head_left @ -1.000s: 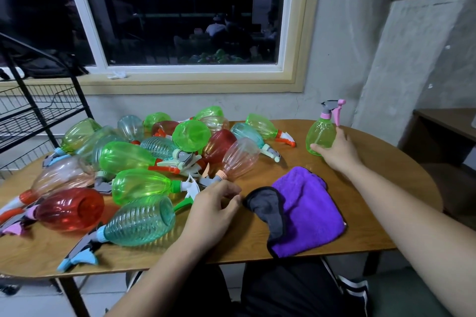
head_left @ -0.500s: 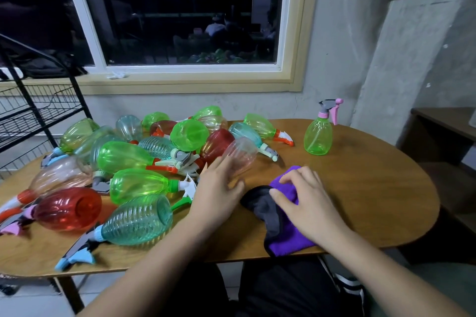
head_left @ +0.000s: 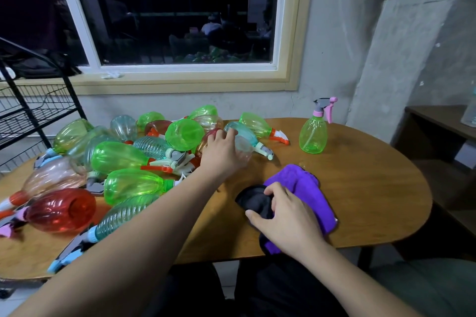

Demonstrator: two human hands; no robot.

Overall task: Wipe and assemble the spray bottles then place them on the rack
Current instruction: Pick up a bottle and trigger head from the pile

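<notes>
A heap of coloured spray bottles (head_left: 123,157) lies on its side across the left half of the wooden table (head_left: 365,188). My left hand (head_left: 221,154) reaches into the heap's right edge and curls over a clear pale bottle (head_left: 244,150). My right hand (head_left: 288,219) grips the purple and black cloth (head_left: 305,183) near the table's front edge, with thumb and fingers bunching its black part. One green bottle (head_left: 313,135) with a pink and grey trigger head stands upright at the back right. The black wire rack (head_left: 33,110) stands at the far left.
A window and a wall run behind the table. A dark side table (head_left: 443,121) stands to the right, with a clear container at its edge. My lap is below the table's front edge.
My right hand left the upright green bottle, came back to the cloth and now bunches it. My left hand moved forward from the table's front onto the clear bottle.
</notes>
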